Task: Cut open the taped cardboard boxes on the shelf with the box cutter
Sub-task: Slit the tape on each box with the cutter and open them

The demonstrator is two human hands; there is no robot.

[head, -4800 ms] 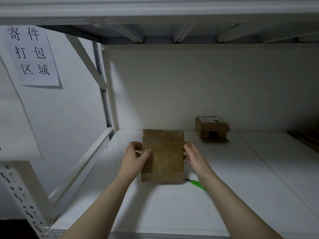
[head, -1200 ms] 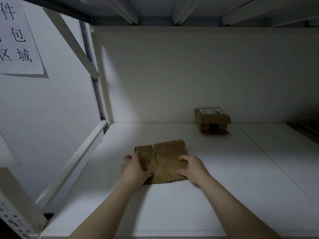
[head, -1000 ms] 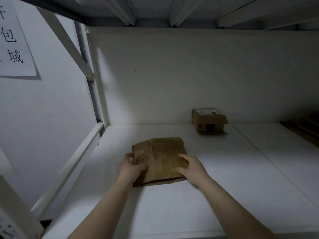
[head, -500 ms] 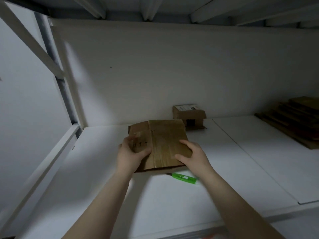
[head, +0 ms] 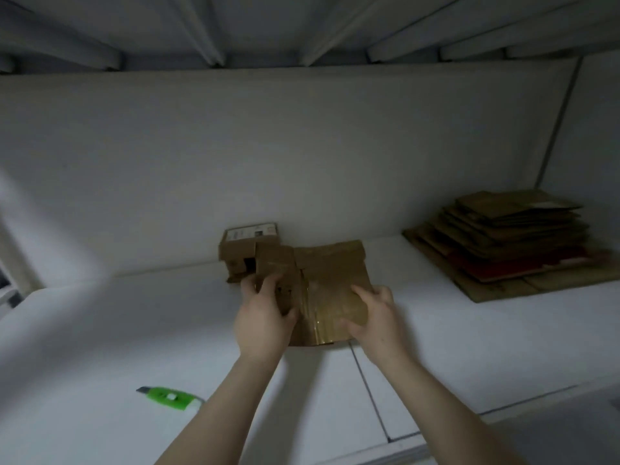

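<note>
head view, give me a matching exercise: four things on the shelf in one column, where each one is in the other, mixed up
Column one
1. flat taped brown cardboard box
2. green plastic box cutter
3. small brown cardboard box with a white label
4. stack of flattened cardboard sheets

Column two
A. lying untouched on the white shelf, front left
B. piled at the far right
C. held by the left hand and right hand
D. against the back wall

Pairs: 1-C, 2-A, 3-D, 4-B
</note>
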